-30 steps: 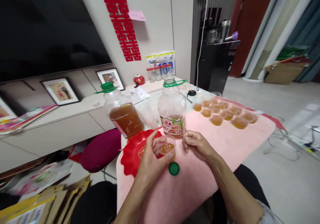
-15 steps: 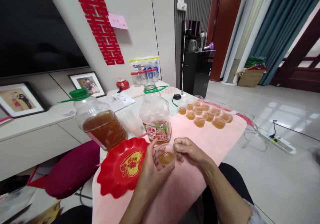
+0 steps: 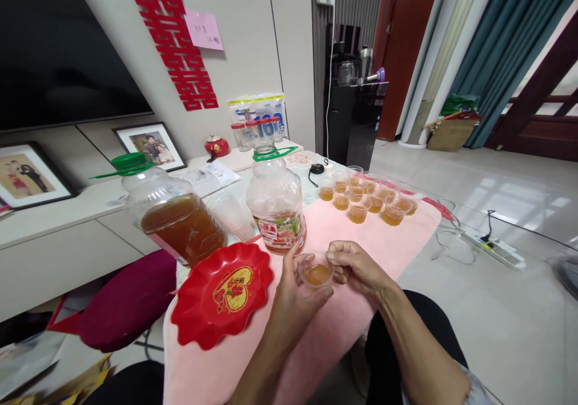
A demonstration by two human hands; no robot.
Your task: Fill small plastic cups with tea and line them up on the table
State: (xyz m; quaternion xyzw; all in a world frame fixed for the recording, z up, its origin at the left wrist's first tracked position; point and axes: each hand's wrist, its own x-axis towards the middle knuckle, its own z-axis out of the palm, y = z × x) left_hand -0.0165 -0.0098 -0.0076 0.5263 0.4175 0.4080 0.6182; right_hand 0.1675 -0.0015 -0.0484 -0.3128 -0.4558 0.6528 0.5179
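My left hand (image 3: 293,290) is wrapped round a small clear plastic cup (image 3: 317,274) holding amber liquid, just above the pink cloth (image 3: 392,242) on the table. My right hand (image 3: 356,265) pinches the cup's right rim with closed fingers. Right behind the cup stands a nearly empty clear jug (image 3: 275,203) with a green handle ring and no cap. A second jug (image 3: 174,215), about half full of amber liquid and capped in green, stands further left. A red scalloped plate (image 3: 221,293) lies left of my left hand.
Several filled small cups (image 3: 368,199) are grouped at the table's far end. A stack of empty cups (image 3: 232,215) lies between the jugs. A maroon cushion (image 3: 126,299) sits left of the table, a power strip (image 3: 492,247) on the floor at right.
The camera swung right and up, so the green cap on the cloth is out of sight. The cup moved slightly right, and my right hand closed onto its rim.
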